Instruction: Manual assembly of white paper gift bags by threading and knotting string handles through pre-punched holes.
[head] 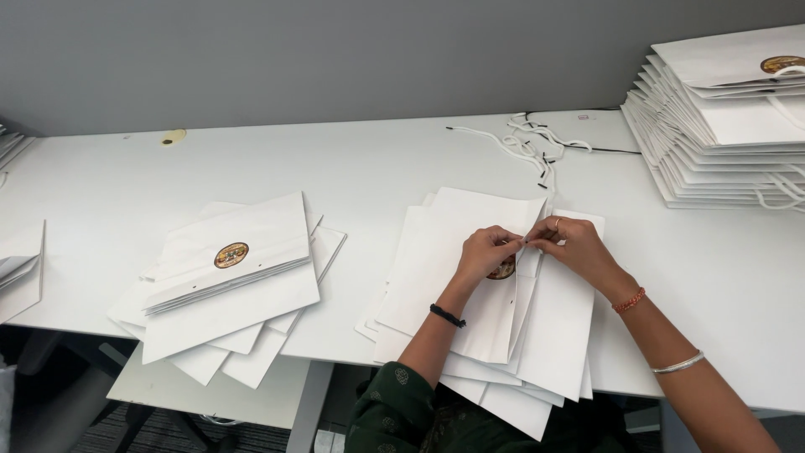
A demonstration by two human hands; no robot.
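White table (pixel 402 159): bare stretch from 10 to 12 o'clock, tall stack of bags (pixel 721 126) hard against the 2 o'clock edge, loose bag pile (pixel 231 285) at 8 o'clock overhanging the near edge. Centre pile of flat white bags (pixel 486 310) at 6 o'clock, also overhanging the near edge, cords (pixel 528 143) lying at 1 o'clock, apart from it. Left hand (pixel 485 252) and right hand (pixel 574 245) almost touching over the top bag, fingertips of both pinched on a thin cord end just above its round sticker (pixel 503 270).

Paper bags (pixel 470 277) at frame centre: white matt paper, smooth, each with a glossy round sticker (pixel 503 270). Cords (pixel 528 143) at upper centre look like woven white string. Table (pixel 352 159): smooth, matt white laminate.
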